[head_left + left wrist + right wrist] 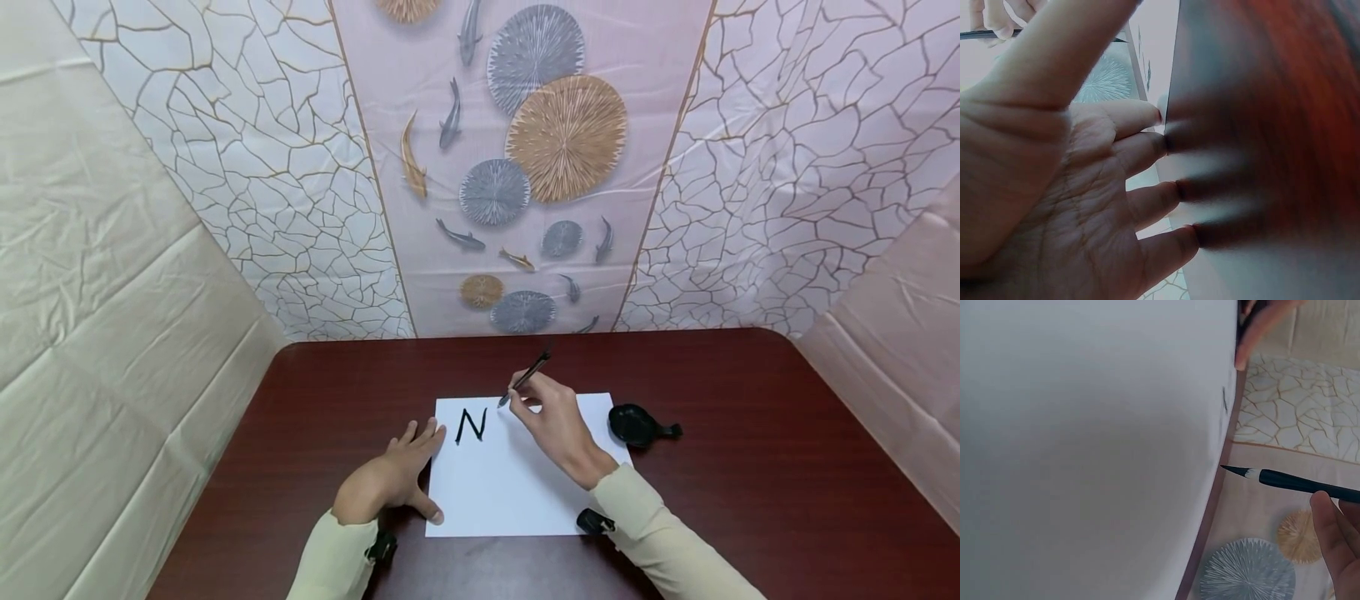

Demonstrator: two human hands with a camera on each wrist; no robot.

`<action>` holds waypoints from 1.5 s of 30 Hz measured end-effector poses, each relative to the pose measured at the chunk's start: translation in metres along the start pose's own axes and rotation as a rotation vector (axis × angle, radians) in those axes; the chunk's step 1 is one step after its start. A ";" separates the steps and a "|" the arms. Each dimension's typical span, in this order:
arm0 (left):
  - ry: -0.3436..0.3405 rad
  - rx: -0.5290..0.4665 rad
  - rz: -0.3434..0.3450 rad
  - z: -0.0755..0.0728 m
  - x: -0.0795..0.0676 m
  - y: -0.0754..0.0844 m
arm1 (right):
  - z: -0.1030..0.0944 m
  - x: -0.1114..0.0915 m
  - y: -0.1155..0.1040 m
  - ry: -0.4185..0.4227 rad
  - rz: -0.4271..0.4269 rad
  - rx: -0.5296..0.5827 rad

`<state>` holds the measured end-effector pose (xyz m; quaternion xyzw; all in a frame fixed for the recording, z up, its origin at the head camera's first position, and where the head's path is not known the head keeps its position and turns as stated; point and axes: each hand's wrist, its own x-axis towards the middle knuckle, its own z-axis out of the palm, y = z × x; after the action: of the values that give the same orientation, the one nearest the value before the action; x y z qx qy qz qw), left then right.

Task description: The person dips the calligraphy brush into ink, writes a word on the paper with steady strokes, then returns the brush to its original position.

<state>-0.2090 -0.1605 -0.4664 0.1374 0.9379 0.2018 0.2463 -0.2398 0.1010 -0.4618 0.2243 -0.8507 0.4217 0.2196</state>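
Observation:
A sheet of white paper (517, 492) lies on the dark red table, with a black letter N (471, 426) near its upper left. My right hand (555, 421) pinches a dark ink brush (529, 372) between thumb and fingers. In the right wrist view the brush (1288, 480) shows a black pointed tip and a pale band of bristles. Its tip is close over the paper, right of the N. With fingers spread, my left hand (393, 473) rests at the paper's left edge. The left wrist view shows that hand's palm (1079, 206) and its fingertips on the table.
A black ink dish (633, 426) with a short handle stands beside the paper's right edge. Dark wrist devices sit at the left cuff (382, 547) and right cuff (595, 522). Patterned cloth (517, 250) hangs behind the table, and pale cloth walls flank it.

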 end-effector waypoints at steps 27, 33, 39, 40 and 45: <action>0.002 0.019 0.016 0.000 0.000 0.002 | -0.012 -0.030 -0.018 -0.066 0.020 -0.050; 0.006 0.006 0.026 0.001 -0.001 0.000 | -0.013 -0.030 -0.017 -0.075 -0.002 -0.039; 0.003 0.007 0.029 0.000 -0.001 0.000 | -0.014 -0.022 -0.007 -0.049 -0.025 -0.056; 0.003 0.009 0.030 0.000 -0.001 0.000 | -0.014 -0.020 -0.005 -0.046 -0.023 -0.064; 0.003 0.016 0.029 0.000 -0.001 0.000 | -0.013 -0.007 0.006 -0.032 -0.006 -0.080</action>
<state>-0.2084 -0.1608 -0.4661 0.1530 0.9377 0.1980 0.2410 -0.2350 0.1167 -0.4626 0.2246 -0.8696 0.3829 0.2163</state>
